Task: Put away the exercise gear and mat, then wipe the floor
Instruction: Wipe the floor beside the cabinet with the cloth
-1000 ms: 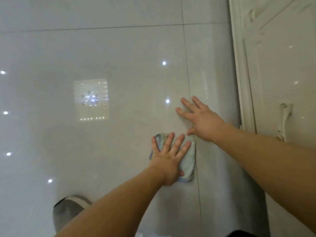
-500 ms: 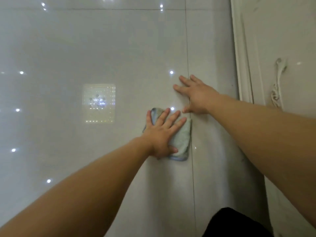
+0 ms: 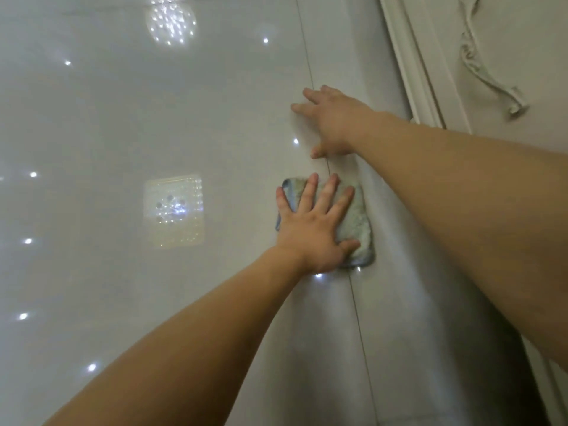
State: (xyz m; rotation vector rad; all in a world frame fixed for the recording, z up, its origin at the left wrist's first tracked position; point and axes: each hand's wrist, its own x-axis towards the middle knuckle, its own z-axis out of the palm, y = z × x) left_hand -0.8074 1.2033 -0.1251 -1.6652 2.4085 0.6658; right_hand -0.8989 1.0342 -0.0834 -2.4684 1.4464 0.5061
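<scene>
Left hand (image 3: 310,235), fingers splayed, is pressing a cloth (image 3: 358,222) onto glossy floor tiles (image 3: 123,118); right hand (image 3: 335,121) is lying flat, fingers straight, near a white cabinet (image 3: 528,26).

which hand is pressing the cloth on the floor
The left hand, fingers spread flat on the folded cloth; the right hand rests ahead of it on bare floor, touching no cloth.

Dim, soft indoor light; milky haze over whole frame, low contrast. Glossy floor (image 3: 107,287) mirrors overhead lamps: white dots scattered at left, round sparkle cluster (image 3: 171,21) at top, pale square glare (image 3: 173,210) mid-left. Grey shadow band on floor below right forearm. Right hand (image 3: 335,121) motion-blurred, fingertips smeared; left hand (image 3: 310,232) sharper. Wide-angle bend curves tile seam (image 3: 360,333) and door frame (image 3: 408,66).
</scene>
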